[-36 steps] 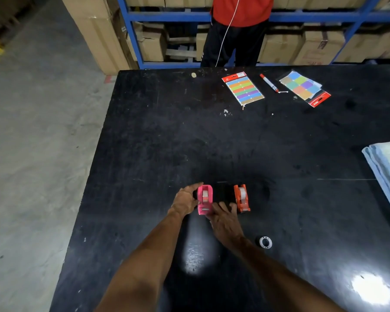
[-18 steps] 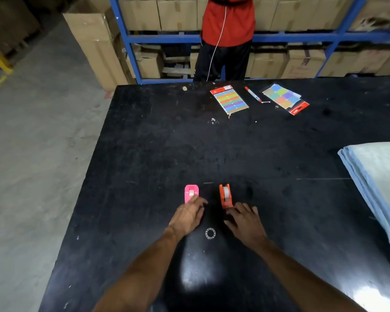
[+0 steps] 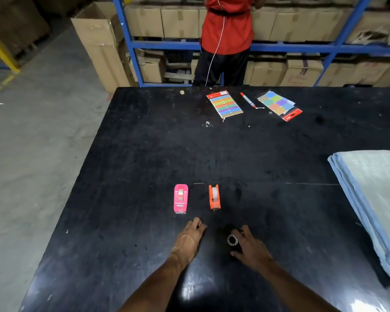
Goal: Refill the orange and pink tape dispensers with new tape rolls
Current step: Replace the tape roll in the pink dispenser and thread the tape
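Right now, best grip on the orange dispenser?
Pinch the orange dispenser across its two flat long sides, from above. It stands upright and narrow, lengthwise away from the person, clear of the pink dispenser; the right hand is probably nearest.

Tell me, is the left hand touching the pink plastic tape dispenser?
Apart. The head view shows bare black table between the left hand and the pink plastic tape dispenser.

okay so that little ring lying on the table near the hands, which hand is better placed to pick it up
Right, most likely. The right hand lies beside the ring, fingers touching or almost touching it. The left hand rests farther off, nearer the pink dispenser, and would have to reach across.
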Available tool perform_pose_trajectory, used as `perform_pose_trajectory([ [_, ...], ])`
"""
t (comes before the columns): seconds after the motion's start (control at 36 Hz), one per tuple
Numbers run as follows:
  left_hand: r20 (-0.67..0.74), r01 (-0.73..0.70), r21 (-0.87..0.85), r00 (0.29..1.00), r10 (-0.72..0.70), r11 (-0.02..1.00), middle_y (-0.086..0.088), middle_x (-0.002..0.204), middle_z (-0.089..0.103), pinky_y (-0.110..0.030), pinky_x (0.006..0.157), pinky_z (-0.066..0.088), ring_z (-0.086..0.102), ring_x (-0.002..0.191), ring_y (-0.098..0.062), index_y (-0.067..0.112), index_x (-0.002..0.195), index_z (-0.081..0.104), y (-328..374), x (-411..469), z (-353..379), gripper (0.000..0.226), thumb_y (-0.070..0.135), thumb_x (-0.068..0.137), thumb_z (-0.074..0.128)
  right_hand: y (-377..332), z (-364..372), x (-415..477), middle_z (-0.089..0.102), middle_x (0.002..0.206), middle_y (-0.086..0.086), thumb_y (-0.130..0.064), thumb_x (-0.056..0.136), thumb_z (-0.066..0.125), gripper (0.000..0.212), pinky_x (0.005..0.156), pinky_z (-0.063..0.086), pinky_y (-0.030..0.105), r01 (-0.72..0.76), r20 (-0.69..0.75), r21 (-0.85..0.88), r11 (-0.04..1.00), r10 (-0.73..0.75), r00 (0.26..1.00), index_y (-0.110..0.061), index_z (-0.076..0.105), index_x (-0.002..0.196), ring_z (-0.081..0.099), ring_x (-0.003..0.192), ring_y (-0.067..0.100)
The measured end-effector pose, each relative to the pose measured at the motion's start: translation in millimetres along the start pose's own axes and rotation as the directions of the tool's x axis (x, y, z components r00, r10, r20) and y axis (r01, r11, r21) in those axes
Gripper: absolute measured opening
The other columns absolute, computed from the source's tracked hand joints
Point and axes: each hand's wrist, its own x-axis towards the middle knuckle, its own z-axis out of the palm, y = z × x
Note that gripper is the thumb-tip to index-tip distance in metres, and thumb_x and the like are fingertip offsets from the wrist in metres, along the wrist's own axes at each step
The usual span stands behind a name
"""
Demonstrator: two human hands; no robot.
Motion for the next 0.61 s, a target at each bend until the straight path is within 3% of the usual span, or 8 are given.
perform_pose_trajectory([
  [0.08, -0.013, 0.067, 0.044, 0.998, -0.066, 0.997, -0.002, 0.132, 0.039, -0.036, 0.099, 0.042, 0.044, 0.114, -0.025, 0.022, 0.134, 0.047, 5, -2, -7, 0.047, 0.011, 0.088, 0.046, -2, 3, 3, 0.028, 0.145, 0.003, -0.041, 0.084, 0.068, 0.071, 0.094, 0.052, 0.04, 0.02, 0.01, 0.009, 1.0, -0.02, 1.0, -0.03, 0.034, 0.146, 0.055, 0.124, 0.025],
  [0.19, 0.037, 0.159, 0.049, 0.986, -0.161, 0.986, 0.0, 0.13, 0.045, -0.034, 0.102, 0.041, 0.046, 0.118, -0.025, 0.024, 0.127, 0.055, -1, -5, -5, 0.041, 0.01, 0.089, 0.048, -14, 1, 7, 0.034, 0.142, 0.006, -0.027, 0.089, 0.058, 0.053, 0.088, 0.052, 0.042, 0.007, 0.009, -0.014, 1.0, -0.007, 1.0, -0.026, 0.041, 0.139, 0.063, 0.106, 0.036],
  [0.31, 0.063, 0.141, 0.018, 0.988, -0.142, 0.99, 0.001, 0.136, 0.047, -0.033, 0.111, 0.036, 0.044, 0.128, -0.024, 0.027, 0.13, 0.052, -16, -9, -9, 0.041, 0.019, 0.09, 0.052, -30, -4, 16, 0.04, 0.134, 0.005, -0.027, 0.085, 0.055, 0.043, 0.079, 0.051, 0.042, 0.051, -0.002, 0.001, 0.999, -0.051, 0.999, -0.023, 0.046, 0.128, 0.064, 0.098, 0.039],
  [0.42, -0.035, 0.115, 0.013, 0.993, -0.115, 0.993, -0.001, 0.131, 0.054, -0.035, 0.104, 0.042, 0.051, 0.122, -0.024, 0.024, 0.127, 0.056, -44, -7, -39, 0.037, 0.03, 0.091, 0.05, -58, -23, 34, 0.045, 0.123, 0.001, -0.029, 0.083, 0.054, 0.033, 0.072, 0.053, 0.043, 0.137, -0.041, -0.004, 0.991, -0.137, 0.99, -0.023, 0.049, 0.115, 0.064, 0.093, 0.037],
  [0.53, -0.117, 0.173, 0.025, 0.979, -0.169, 0.985, -0.003, 0.122, 0.056, -0.036, 0.098, 0.045, 0.055, 0.113, -0.026, 0.023, 0.121, 0.059, -83, 4, -87, 0.036, 0.029, 0.086, 0.053, -94, -47, 62, 0.052, 0.121, 0.0, -0.031, 0.083, 0.059, 0.031, 0.072, 0.054, 0.04, 0.209, -0.129, -0.014, 0.978, -0.209, 0.969, -0.021, 0.053, 0.112, 0.064, 0.094, 0.031],
  [0.61, -0.114, 0.237, -0.033, 0.964, -0.24, 0.971, -0.005, 0.132, 0.056, -0.033, 0.104, 0.043, 0.054, 0.124, -0.028, 0.022, 0.123, 0.06, -112, 9, -113, 0.041, 0.023, 0.082, 0.059, -125, -61, 85, 0.054, 0.115, 0.0, -0.029, 0.085, 0.061, 0.029, 0.088, 0.047, 0.04, 0.236, -0.186, -0.028, 0.971, -0.237, 0.954, -0.019, 0.056, 0.112, 0.059, 0.107, 0.025],
])
